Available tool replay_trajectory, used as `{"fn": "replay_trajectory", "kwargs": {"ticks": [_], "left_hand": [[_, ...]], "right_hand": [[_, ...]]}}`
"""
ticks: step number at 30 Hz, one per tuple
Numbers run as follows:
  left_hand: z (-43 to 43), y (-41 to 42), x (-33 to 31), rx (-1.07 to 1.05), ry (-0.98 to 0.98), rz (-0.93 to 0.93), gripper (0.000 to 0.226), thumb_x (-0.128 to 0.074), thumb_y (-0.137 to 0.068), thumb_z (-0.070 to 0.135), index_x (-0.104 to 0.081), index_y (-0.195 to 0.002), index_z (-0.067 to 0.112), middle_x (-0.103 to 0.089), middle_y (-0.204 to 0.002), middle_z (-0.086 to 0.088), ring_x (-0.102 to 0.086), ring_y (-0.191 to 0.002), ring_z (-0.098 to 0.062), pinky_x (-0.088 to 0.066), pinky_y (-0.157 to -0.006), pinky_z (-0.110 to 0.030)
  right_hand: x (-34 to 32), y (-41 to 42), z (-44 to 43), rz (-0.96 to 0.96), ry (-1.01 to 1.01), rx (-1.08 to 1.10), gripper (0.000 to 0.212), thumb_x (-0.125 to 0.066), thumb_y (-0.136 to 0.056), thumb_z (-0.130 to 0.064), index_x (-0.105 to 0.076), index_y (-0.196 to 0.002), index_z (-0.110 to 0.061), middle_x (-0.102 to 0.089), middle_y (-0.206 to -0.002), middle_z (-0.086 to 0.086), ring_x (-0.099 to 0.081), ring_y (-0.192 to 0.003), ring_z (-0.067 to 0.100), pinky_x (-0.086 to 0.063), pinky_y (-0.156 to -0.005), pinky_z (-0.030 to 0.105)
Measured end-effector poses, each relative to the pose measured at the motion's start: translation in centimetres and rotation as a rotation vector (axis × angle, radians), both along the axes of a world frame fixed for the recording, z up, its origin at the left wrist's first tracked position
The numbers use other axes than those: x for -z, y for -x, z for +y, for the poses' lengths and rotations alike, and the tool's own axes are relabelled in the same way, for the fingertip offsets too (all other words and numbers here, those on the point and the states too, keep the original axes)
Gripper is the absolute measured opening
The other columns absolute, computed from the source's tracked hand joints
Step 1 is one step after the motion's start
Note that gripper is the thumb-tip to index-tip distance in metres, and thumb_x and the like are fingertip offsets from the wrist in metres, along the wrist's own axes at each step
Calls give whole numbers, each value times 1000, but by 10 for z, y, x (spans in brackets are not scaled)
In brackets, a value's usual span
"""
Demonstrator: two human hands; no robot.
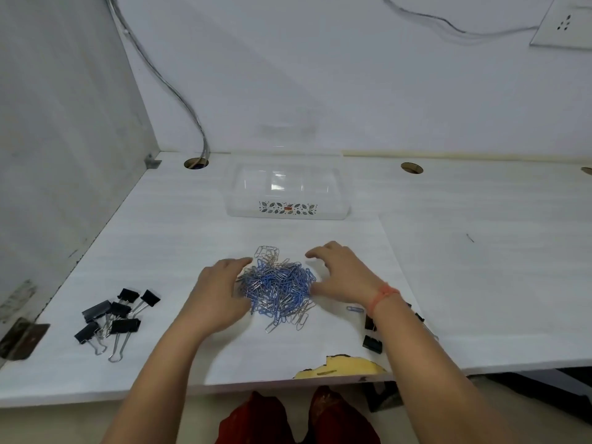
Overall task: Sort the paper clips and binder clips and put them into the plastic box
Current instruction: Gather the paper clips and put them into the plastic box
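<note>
Head view: flanked the loose heap of paper clips (278,283) mid-tabletop (480,267) with left grip (217,293) and right grip (342,277), both spread and pinching nothing, short of the plastic box (286,213); judged light, slippery, tangle-prone, best scooped from both sides at the base.

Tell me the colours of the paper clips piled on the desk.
The paper clips are blue and silver, mixed; the head view shows it.

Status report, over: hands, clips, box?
Both open: left hand, right hand flanking paper clip pile. Black binder clips grouped left, few beside right forearm. Clear plastic box beyond, no clips inside. Nothing between pile and box.
</note>
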State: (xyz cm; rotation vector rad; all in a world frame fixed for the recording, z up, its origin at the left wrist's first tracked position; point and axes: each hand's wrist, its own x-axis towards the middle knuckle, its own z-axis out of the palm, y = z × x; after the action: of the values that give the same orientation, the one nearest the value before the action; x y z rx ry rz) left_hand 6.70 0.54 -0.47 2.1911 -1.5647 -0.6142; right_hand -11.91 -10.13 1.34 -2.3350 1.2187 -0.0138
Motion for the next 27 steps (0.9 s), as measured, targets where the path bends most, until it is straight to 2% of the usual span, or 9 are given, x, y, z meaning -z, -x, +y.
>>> {"fn": "replay_trajectory", "kwargs": {"ticks": [2,4,7,9,12,16,19,24,27], "left_hand": [[6,-2,-5,50,-233,-93,108,-75,-70,26,-4,-152,23,-22,-151,-6,-20,-138,-28,-28,-108,-34],[3,3,-8,64,-346,-176,127,-81,-61,35,7,-151,20,-18,-147,-7,-16,-137,-28,-32,-106,-34],[-17,10,-10,75,-383,-240,109,-84,-56,34,-21,-143,13,-29,-135,-9,-30,-126,-29,-41,-94,-35],[-32,13,-13,79,-407,-238,88,-84,-55,30,-37,-128,12,-35,-126,-9,-40,-117,-29,-46,-86,-35],[-48,20,-15,109,-403,-207,80,-84,-55,22,-41,-123,14,-42,-122,-9,-53,-104,-28,-49,-78,-34],[-57,21,-12,114,-313,-188,70,-83,-55,20,-49,-116,16,-55,-113,-5,-53,-88,-21,-41,-66,-28],[-56,23,-8,67,-174,-158,49,-78,-58,15,-59,-102,14,-61,-93,-1,-52,-81,-20,-35,-56,-26],[-51,30,-8,-44,-8,-61,33,-73,-54,7,-69,-87,9,-69,-86,-8,-62,-81,-26,-36,-51,-23],[-52,34,-18,-56,34,-61,27,-71,-58,6,-69,-85,6,-70,-85,-11,-62,-77,-27,-38,-54,-26]], "right_hand": [[-9,6,5,207,-72,-36,96,-81,-67,-36,-28,-146,-20,-34,-140,9,-38,-128,28,-41,-102,37],[-8,-1,10,297,-124,-51,111,-86,-60,-37,-19,-148,-21,-27,-141,10,-41,-128,31,-44,-102,40],[-1,-20,8,275,-119,-36,113,-88,-55,-32,-22,-146,-22,-26,-139,11,-48,-122,34,-46,-103,41],[0,-31,2,254,-123,-25,107,-88,-55,-29,-28,-143,-22,-31,-136,11,-52,-117,35,-48,-99,39],[-2,-41,-5,220,-92,-39,91,-88,-54,-22,-41,-132,-23,-42,-126,10,-56,-108,32,-48,-86,31],[3,-47,-6,177,-21,-46,72,-86,-54,-21,-53,-117,-21,-54,-115,8,-60,-101,28,-45,-76,27],[7,-48,-2,85,24,2,54,-84,-56,-17,-63,-106,-13,-67,-106,7,-63,-97,25,-44,-70,24],[10,-49,7,7,123,83,20,-74,-61,-7,-60,-75,-13,-58,-77,6,-58,-76,27,-34,-50,21],[0,-47,9,-13,159,105,14,-70,-65,-5,-66,-77,-10,-55,-71,7,-52,-70,26,-30,-46,22]]}}
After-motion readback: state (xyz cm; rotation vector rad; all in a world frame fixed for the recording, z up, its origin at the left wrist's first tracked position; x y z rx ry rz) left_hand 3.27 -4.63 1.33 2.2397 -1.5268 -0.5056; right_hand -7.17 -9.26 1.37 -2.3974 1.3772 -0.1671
